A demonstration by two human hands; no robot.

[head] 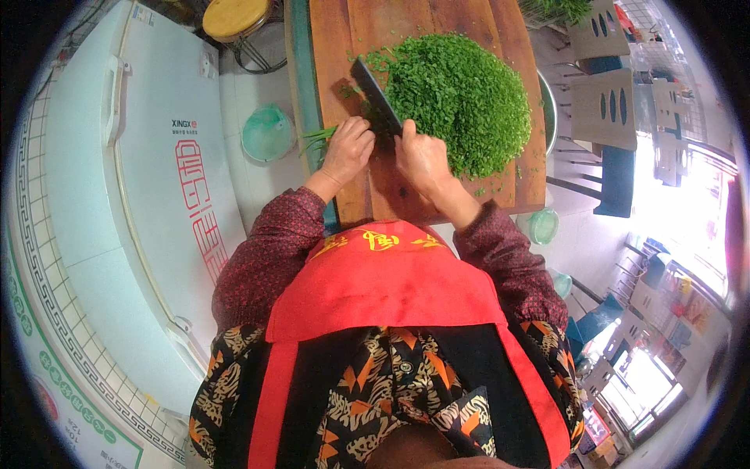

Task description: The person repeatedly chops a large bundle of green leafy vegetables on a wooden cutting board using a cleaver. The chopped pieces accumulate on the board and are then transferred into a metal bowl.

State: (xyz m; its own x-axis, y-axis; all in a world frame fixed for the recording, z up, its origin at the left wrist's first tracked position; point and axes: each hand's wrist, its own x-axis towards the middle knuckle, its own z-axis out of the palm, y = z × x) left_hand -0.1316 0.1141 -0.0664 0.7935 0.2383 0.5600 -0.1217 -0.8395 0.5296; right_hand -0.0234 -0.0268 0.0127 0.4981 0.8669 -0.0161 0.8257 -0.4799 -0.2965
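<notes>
My right hand (423, 157) grips the handle of a dark-bladed kitchen cleaver (375, 91). The blade stands on edge and slants away to the upper left. Close to its left side, my left hand (350, 148) is closed on a small bunch of green stalks (319, 135), whose ends stick out past the table's left side. To the right of the cleaver, a large mound of finely chopped greens (460, 105) covers much of the wooden chopping surface (381, 202). Loose bits lie scattered around the blade. The handle is mostly hidden by my fingers.
A white chest freezer (164, 88) runs along the left. Near it are a round-topped stool (234, 16) and a green-lined bin (268, 135). Chairs (603, 108) stand at right, with another lined bin (540, 226) by the table corner. Part of a metal basin (549, 114) shows beside the table.
</notes>
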